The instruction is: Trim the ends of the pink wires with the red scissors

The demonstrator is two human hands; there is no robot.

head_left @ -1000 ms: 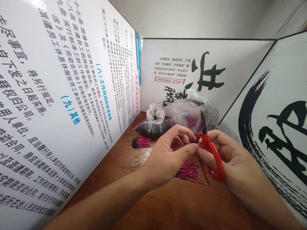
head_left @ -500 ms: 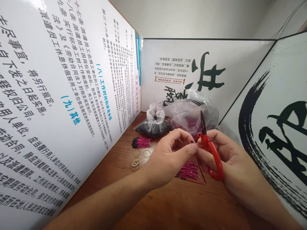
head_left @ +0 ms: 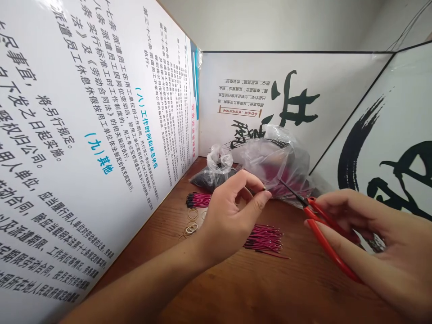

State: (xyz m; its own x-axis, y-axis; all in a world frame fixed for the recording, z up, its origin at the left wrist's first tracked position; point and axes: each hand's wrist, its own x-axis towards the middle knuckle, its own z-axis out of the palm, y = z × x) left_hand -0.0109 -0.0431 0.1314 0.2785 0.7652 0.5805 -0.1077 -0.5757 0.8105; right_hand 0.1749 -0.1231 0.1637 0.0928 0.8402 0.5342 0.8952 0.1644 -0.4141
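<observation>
My left hand (head_left: 232, 211) pinches a thin wire with a tiny metal tip (head_left: 264, 188) between thumb and fingers. My right hand (head_left: 361, 229) grips red-handled snips (head_left: 324, 229), whose dark pointed blades (head_left: 292, 191) reach toward that tip without touching it. Below the hands lies a loose bundle of magenta wires (head_left: 265, 238). A smaller black-ended bundle (head_left: 198, 200) lies left of my left hand, beside several rubber bands (head_left: 191, 228).
Behind the hands sit a clear plastic bag with pink contents (head_left: 273, 164) and a bag of black contents (head_left: 212, 179) on the wooden table (head_left: 270, 288). Printed boards stand close at left (head_left: 101, 112), back (head_left: 290, 99) and right (head_left: 388, 135).
My right hand has swung right with the snips, away from my left hand, and the snips now point up-left. My left hand has moved slightly up.
</observation>
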